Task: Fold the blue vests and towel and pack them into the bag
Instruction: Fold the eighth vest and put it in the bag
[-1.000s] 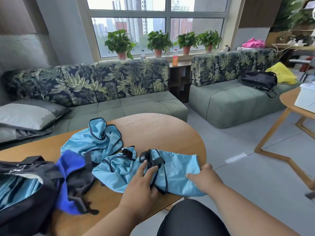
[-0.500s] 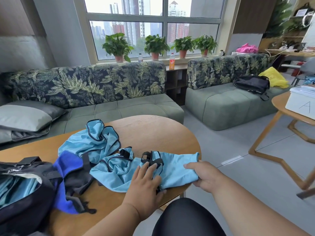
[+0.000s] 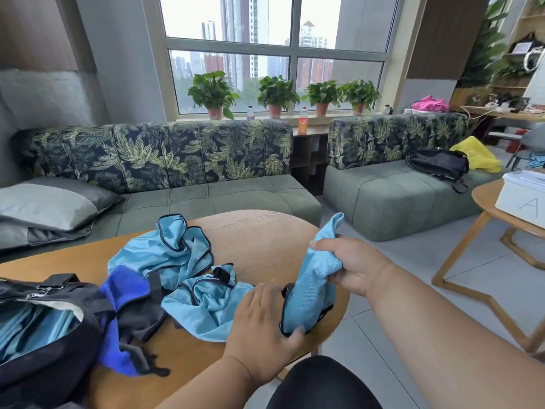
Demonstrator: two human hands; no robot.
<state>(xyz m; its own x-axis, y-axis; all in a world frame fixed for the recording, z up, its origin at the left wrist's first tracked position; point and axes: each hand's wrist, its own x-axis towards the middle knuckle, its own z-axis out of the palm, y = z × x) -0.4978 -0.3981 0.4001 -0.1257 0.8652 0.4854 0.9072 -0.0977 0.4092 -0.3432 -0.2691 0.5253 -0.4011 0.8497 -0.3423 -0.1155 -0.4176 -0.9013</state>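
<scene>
Right hand point(image 3: 351, 265) grips the vest point(image 3: 309, 287) end upward, long axis steep; left hand point(image 3: 259, 323) flat on it.

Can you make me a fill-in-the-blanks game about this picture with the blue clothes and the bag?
1. The right hand lifts one end of a light blue ____.
2. The left hand presses the vest down on the ____.
3. The black bag lies on the table with its top ____.

Missing words: vest; table; open
</scene>
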